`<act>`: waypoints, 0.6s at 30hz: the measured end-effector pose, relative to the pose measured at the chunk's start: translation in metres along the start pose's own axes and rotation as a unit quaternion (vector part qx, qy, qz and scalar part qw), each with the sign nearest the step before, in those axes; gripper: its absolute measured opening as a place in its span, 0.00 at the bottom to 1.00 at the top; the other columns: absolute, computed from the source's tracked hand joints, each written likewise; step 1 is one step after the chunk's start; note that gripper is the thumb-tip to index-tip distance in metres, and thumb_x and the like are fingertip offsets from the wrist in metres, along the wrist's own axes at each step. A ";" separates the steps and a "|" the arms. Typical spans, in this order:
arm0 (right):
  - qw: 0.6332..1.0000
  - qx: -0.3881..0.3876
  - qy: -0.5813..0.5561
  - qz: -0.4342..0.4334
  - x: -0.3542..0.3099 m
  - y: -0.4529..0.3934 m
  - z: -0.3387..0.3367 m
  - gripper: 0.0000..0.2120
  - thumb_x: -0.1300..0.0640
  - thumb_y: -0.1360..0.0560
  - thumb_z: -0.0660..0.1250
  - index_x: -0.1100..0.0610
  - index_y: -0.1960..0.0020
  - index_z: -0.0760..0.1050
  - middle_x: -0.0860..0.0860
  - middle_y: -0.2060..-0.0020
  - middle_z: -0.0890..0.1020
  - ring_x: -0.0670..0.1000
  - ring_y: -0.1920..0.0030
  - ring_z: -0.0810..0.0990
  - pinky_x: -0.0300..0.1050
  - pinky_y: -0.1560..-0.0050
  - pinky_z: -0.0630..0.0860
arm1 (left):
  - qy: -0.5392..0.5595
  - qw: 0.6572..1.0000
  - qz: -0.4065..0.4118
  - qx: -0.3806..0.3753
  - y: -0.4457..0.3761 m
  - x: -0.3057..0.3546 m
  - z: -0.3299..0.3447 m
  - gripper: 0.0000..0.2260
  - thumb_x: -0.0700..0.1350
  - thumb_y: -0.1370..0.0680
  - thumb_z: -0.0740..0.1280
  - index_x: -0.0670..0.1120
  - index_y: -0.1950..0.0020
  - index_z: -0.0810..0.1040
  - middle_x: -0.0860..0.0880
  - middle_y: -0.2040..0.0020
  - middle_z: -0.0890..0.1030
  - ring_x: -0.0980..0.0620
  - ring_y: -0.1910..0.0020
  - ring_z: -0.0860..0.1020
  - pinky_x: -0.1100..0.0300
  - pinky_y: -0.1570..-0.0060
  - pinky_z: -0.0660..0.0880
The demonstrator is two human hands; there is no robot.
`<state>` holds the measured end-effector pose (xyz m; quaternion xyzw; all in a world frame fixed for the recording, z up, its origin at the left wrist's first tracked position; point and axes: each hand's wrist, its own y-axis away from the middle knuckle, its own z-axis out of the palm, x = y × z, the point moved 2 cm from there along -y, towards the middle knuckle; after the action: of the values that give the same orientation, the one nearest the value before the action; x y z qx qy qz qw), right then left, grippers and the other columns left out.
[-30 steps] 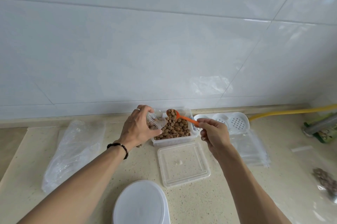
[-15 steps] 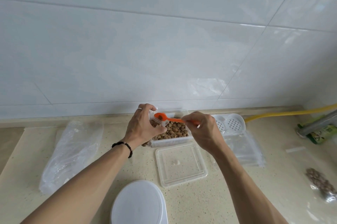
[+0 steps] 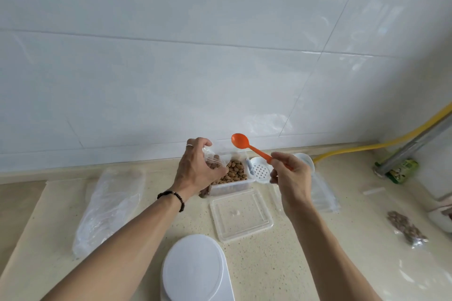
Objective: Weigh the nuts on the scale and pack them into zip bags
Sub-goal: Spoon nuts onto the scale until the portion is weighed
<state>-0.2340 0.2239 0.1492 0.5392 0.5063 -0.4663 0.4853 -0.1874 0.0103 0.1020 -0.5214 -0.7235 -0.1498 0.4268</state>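
A person at a kitchen counter packs nuts: the left hand [image 3: 195, 168] grips a small clear zip bag [image 3: 215, 157] by its mouth, fingers curled round the plastic, a few nuts showing inside it; the right hand [image 3: 289, 176] pinches the handle of an orange spoon [image 3: 241, 141], its empty bowl raised just beyond and to the right of the bag; directly beneath the left hand's fingers a clear tub [image 3: 232, 184] holds the loose nuts [image 3: 234, 171], and its lid [image 3: 241, 215] lies on the counter nearer the person; the white scale [image 3: 195, 269] stands nearer still, between the two forearms, with nothing on it; far off to the right of the right hand lies one filled bag [image 3: 406, 227]; by these signs the job looks early, this bag only partly filled and not yet weighed or sealed, with much of the tub left to portion.
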 end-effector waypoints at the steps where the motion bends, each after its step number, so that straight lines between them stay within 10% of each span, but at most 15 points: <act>1: 0.999 0.020 -0.031 0.023 0.003 0.006 -0.008 0.08 0.69 0.25 0.66 0.59 0.52 0.81 0.56 0.64 0.80 0.48 0.69 0.76 0.40 0.69 0.75 | 0.007 1.000 0.006 0.000 0.006 0.007 -0.001 0.32 0.52 0.38 0.80 0.49 0.40 0.68 0.51 0.45 0.68 0.53 0.53 0.71 0.62 0.57 0.69; 7: 0.969 0.132 -0.121 0.169 0.061 0.064 -0.075 0.09 0.71 0.25 0.60 0.64 0.51 0.78 0.57 0.64 0.77 0.49 0.71 0.70 0.41 0.69 0.69 | 0.061 0.996 0.054 -0.027 0.051 0.050 0.020 0.35 0.53 0.41 0.79 0.51 0.39 0.67 0.52 0.46 0.68 0.56 0.53 0.71 0.60 0.52 0.71; 18: 0.936 0.182 0.084 0.288 0.183 0.142 -0.141 0.06 0.65 0.29 0.67 0.58 0.58 0.83 0.53 0.62 0.83 0.51 0.62 0.77 0.43 0.64 0.74 | 0.091 0.979 0.128 -0.128 0.117 0.077 0.076 0.42 0.50 0.38 0.81 0.48 0.30 0.63 0.52 0.41 0.65 0.59 0.47 0.68 0.76 0.51 0.67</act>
<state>-0.0811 0.3789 -0.0121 0.7784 0.2747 -0.3433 0.4481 -0.1266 0.1575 0.0900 -0.6445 -0.5837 -0.2316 0.4362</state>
